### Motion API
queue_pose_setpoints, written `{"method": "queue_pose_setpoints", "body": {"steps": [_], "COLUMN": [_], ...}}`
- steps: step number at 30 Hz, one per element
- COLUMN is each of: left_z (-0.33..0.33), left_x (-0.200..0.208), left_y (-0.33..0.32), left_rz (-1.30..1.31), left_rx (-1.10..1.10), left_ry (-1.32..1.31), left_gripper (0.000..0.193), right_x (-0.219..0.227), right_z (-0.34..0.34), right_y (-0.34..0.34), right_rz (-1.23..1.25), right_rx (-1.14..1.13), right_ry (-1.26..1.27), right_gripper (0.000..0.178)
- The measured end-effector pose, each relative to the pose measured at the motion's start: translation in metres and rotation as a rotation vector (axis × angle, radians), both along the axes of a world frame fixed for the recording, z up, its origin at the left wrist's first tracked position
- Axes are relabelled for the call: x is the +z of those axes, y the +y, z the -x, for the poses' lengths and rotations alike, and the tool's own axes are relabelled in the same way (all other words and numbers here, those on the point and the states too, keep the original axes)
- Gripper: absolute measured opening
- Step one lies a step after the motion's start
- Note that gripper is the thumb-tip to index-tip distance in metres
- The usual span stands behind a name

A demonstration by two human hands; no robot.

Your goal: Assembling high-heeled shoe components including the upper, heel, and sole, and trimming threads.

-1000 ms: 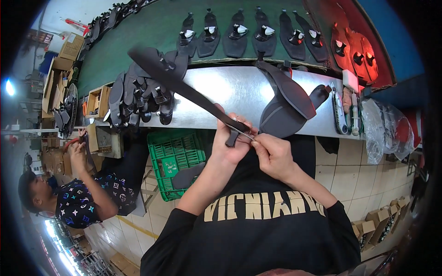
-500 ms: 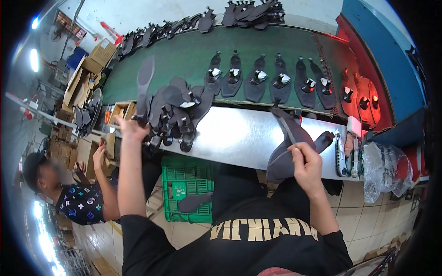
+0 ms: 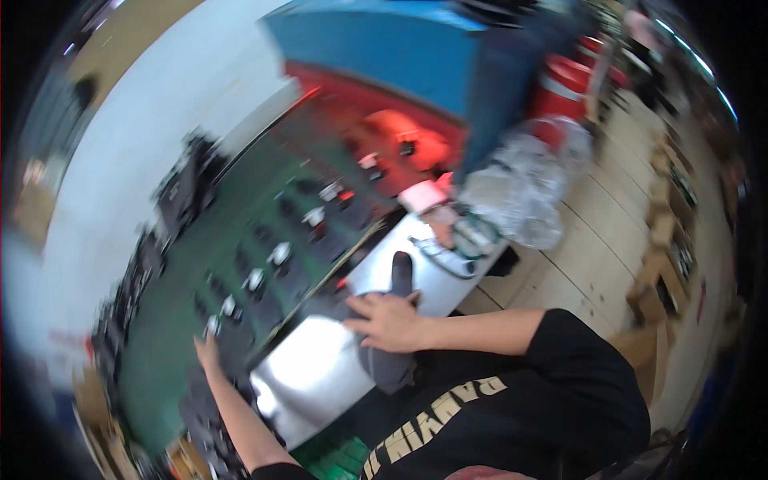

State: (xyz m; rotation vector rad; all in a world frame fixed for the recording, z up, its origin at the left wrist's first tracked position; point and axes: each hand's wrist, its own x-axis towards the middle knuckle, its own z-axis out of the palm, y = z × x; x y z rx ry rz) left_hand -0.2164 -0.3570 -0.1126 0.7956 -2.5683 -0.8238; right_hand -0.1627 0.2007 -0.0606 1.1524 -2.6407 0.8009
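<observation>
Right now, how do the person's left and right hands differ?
Place: the left hand reaches out by the green surface; the right hand is over the metal table.
Pose: the right hand lies spread on a dark shoe part; the left hand is blurred, grip unclear.
Shared: both are bare.

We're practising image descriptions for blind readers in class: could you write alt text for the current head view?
A person's right hand is spread over dark grey sandal parts on a shiny metal bench, while the left hand stretches out beside a row of dark sandals on a green surface. The picture is blurred.
</observation>
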Motion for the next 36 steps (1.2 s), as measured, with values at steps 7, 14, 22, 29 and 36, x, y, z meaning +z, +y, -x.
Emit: {"method": "queue_pose_setpoints", "body": {"steps": [7, 14, 22, 29, 36], "left_z": [0.053, 0.076, 0.031, -0.06, -0.167], "left_x": [-0.001, -0.017, 0.066, 0.154, 0.122], "left_y": [0.139, 0.193, 0.135, 0.202, 0.35], "left_rz": [0.527, 0.273, 0.528, -0.546, -1.366], "left_rx": [0.37, 0.127, 0.069, -0.055, -0.311], "left_ry": [-0.262, 0.181, 0.544, 0.774, 0.239], "left_gripper": [0.047, 0.036, 0.024, 0.021, 0.032], "right_x": [-0.01, 0.02, 0.028, 0.001, 0.061], "right_z": [0.006, 0.001, -0.002, 0.015, -0.03], "right_y": [0.033, 0.044, 0.048, 0.065, 0.025], "right_rz": [0.09, 0.041, 0.379, 0.326, 0.997], "right_rx": [0.003, -0.041, -0.191, -0.416, 0.117], "right_ry": [0.05, -0.036, -0.291, -0.086, -0.832], "right_gripper": [0.038, 0.048, 0.032, 0.016, 0.042]}}
